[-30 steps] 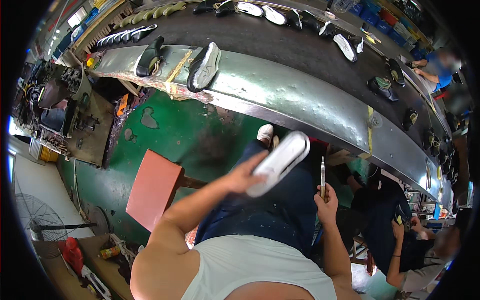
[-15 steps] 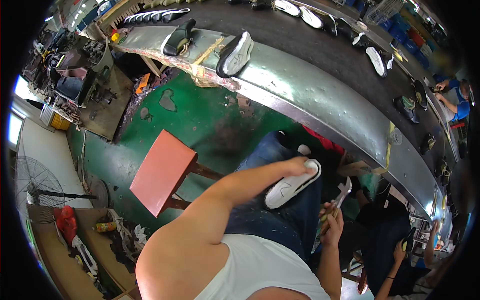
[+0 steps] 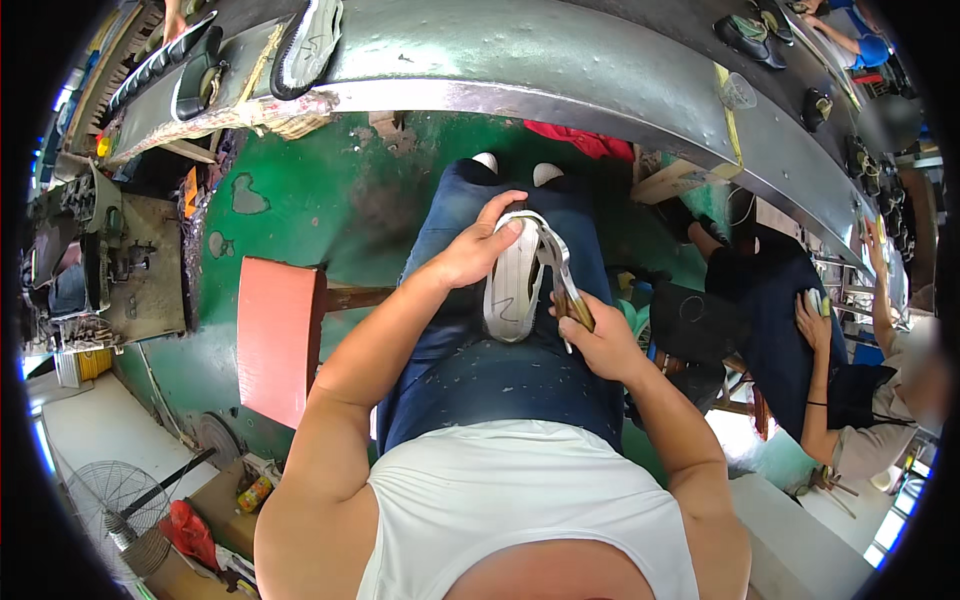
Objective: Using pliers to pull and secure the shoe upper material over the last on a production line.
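Note:
A white shoe (image 3: pixel 508 300) with a dark zigzag mark on it lies lengthwise over my thighs. At its far end, my left hand (image 3: pixel 478 250) grips the edge, thumb on top. My right hand (image 3: pixel 606 338) is closed around the brownish-yellow handles of metal pincers (image 3: pixel 558 265). The pincers' curved steel head meets the shoe's right rim near its far end; whether the jaws bite on the edge is too small to tell.
A metal-edged workbench (image 3: pixel 450 95) runs across the far side, with a grey-white shoe (image 3: pixel 308 50) and dark shoes on it. A red-topped stool (image 3: pixel 275 340) stands at my left. To my right sits another person (image 3: pixel 880 400). A fan (image 3: pixel 115 510) is at lower left.
My right hand has brought the pincers left and up to the shoe's rim. The shoe has turned more upright in view, still in my left hand. My view has swung to the right.

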